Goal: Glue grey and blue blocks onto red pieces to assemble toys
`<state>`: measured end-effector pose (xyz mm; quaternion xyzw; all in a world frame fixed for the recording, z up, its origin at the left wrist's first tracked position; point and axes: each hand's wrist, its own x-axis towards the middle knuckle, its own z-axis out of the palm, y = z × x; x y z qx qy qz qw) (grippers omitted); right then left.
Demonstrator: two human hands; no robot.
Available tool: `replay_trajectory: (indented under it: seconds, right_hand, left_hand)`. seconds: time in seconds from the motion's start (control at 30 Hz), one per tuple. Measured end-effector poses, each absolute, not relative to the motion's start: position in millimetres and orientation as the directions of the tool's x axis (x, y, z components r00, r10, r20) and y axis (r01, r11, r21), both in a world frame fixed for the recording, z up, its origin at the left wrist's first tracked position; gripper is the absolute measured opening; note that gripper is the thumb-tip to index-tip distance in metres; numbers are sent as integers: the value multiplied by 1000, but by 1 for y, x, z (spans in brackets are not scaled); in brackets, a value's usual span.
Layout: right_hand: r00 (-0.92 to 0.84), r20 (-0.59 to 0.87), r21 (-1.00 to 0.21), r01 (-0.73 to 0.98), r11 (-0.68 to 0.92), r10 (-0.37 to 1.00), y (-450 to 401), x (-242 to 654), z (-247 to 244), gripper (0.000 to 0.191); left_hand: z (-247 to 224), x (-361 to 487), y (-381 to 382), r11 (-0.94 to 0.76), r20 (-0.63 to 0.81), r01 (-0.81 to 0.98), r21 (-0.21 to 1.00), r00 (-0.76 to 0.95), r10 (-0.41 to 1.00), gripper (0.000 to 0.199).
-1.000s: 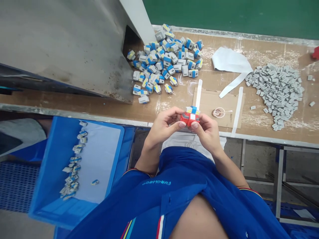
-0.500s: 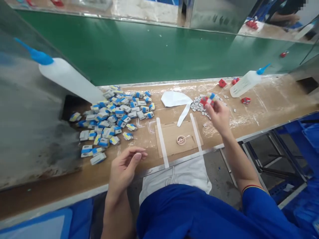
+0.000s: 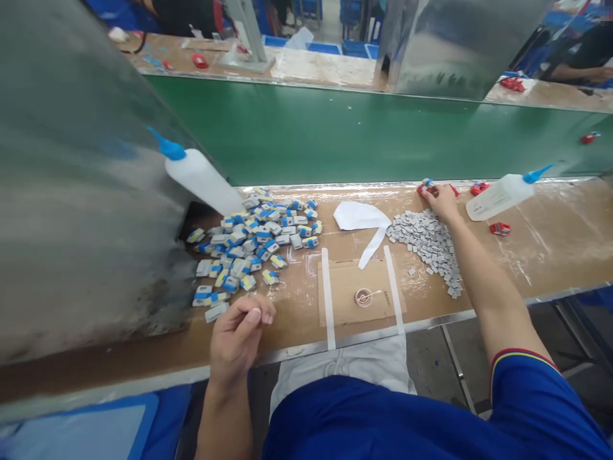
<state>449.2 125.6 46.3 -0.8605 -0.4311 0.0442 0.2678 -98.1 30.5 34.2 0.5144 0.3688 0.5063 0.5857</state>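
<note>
My right hand [image 3: 441,199] reaches to the back edge of the bench, its fingers closed on a small red and blue part [image 3: 425,185]. Beside it lie more red parts [image 3: 479,189]. Below that hand spreads a pile of small grey squares [image 3: 426,239]. My left hand [image 3: 243,324] rests near the front edge with its fingers curled together; whether anything is between them is hidden. Just behind it is a heap of grey, blue and yellow blocks [image 3: 253,236]. A small round dish [image 3: 363,297] with a thin stick sits on taped cardboard [image 3: 345,306].
White bottles with blue nozzles stand tilted at left [image 3: 204,182] and right [image 3: 500,197]. White paper [image 3: 359,216] lies mid-bench. A green belt [image 3: 311,134] runs behind. Metal panels rise at left [image 3: 96,191] and back. Other people sit across the belt.
My right hand has moved back from above the grey squares to the bench's rear edge with the red and blue part. My left hand's fingers have curled in. The camera view has shifted.
</note>
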Motion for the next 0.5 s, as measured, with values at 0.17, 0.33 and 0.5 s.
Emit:
replay_trajectory:
  seconds: [0.17,0.33,0.5]
  right_hand:
    - [647,124,-473,705,-528,752,114,448,64,52]
    - [638,394,-539,744,-395,662,91,425,78,19]
    - [579,425,-355,814,-460,696,88,433,80,72]
  left_hand:
    - [42,-80,26,26,93,-428,904,255,962,47]
    - [48,-69,23,121,101,-539,834,365,926,47]
    - [56,-65,17,190,122,-585,789,451,884,54]
